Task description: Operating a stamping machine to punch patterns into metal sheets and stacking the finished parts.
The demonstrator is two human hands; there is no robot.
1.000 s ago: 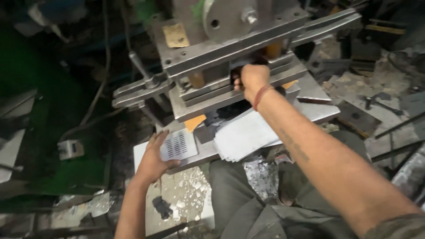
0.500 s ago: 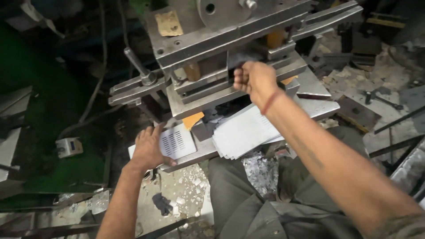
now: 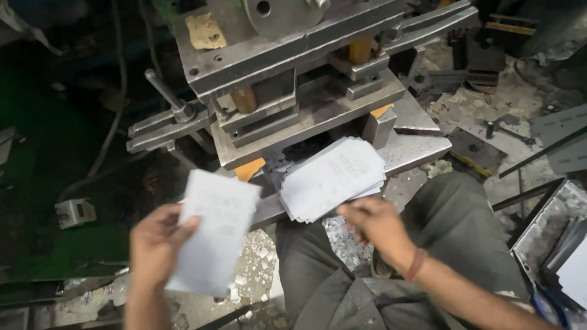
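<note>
While the left hand (image 3: 158,239) grips a white sheet (image 3: 214,232) by its edge, the right hand (image 3: 377,227) hangs blurred, fingers loose, holding nothing, just below a paper stack (image 3: 333,177) lying on the press's steel surface (image 3: 422,150), under the die block (image 3: 306,91).

A thin white rectangular sheet (image 3: 211,235) is gripped by the left hand (image 3: 156,244) at lower left of frame. The right hand (image 3: 379,226), fingers loosely curled, is positioned just below a fanned stack of white sheets (image 3: 333,177) laid on the grey steel press bed (image 3: 422,150) at centre.
</note>
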